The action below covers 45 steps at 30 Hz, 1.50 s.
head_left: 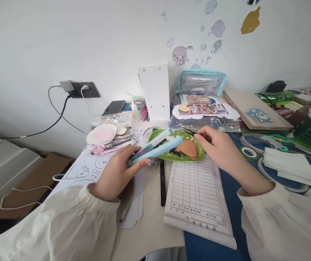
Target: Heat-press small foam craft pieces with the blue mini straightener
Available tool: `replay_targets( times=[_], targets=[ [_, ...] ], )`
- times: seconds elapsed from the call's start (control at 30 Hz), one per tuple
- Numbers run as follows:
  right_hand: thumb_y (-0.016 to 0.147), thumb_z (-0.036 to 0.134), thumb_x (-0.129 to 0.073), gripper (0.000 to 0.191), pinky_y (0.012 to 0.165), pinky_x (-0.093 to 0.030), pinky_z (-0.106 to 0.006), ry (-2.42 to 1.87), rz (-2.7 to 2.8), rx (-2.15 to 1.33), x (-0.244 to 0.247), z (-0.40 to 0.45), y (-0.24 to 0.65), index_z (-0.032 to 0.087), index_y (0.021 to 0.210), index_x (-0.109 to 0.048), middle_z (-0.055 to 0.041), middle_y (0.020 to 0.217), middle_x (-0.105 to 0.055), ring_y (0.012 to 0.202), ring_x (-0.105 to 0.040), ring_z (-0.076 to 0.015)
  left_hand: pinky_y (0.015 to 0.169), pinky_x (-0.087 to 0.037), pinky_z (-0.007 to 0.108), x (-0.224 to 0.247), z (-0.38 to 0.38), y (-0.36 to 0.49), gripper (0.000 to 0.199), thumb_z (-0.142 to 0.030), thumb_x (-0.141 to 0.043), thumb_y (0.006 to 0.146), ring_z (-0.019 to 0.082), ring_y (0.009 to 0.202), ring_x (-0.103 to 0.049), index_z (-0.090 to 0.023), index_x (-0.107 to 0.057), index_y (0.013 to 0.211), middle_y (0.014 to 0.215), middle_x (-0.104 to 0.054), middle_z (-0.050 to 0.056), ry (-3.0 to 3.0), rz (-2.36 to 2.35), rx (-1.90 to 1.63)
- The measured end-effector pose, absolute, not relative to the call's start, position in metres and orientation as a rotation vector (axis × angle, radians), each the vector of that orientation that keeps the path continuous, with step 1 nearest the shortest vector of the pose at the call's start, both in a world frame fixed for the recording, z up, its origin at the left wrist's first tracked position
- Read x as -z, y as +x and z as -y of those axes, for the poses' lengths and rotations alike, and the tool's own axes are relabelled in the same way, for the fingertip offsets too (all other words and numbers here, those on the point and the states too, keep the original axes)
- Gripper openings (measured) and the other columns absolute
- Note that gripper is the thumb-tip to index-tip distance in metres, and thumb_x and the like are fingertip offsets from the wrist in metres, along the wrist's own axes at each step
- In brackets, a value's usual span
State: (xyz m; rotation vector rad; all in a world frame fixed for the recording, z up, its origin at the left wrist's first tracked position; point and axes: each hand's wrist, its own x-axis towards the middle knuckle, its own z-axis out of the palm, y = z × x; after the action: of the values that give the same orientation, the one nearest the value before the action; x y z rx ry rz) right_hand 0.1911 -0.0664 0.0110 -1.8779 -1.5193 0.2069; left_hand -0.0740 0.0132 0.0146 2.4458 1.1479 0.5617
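Observation:
My left hand [120, 168] is wrapped round a light blue mini hair straightener [159, 150], its two arms spread apart and pointing right over the tray. Under and beyond it lies a green patterned tray [163, 155]. Flat orange-brown cut-out pieces [188, 148] rest on the tray, partly behind the straightener's tip. At the tray's right end, my right hand [215, 145] pinches a thin dark tool [190, 131] that looks like tweezers; its tip points left above the tray. I cannot make out anything between its points.
A printed form pad [196, 192] lies in front of the tray. On the left are bagged pink-white cut-outs [102, 135] and drawn sheets [83, 170]. A white holder [155, 92] and a clear pouch [201, 82] stand behind. Tape [249, 153] and green-handled scissors [278, 142] lie right.

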Motion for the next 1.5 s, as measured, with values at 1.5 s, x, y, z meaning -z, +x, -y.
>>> replay_targets(
  times=[1.5],
  targets=[
    [0.087, 0.019, -0.053, 0.021, 0.075, -0.049, -0.035, -1.488, 2.024, 0.016, -0.008, 0.070, 0.190, 0.023, 0.100, -0.069, -0.0046, 0.097, -0.068, 0.090, -0.061, -0.0203, 0.070, -0.051, 0.031, 0.001, -0.017, -0.076, 0.034, -0.040, -0.062, 0.081, 0.022, 0.088, -0.062, -0.018, -0.054, 0.105, 0.097, -0.063, 0.007, 3.135, -0.995, -1.083]
  ],
)
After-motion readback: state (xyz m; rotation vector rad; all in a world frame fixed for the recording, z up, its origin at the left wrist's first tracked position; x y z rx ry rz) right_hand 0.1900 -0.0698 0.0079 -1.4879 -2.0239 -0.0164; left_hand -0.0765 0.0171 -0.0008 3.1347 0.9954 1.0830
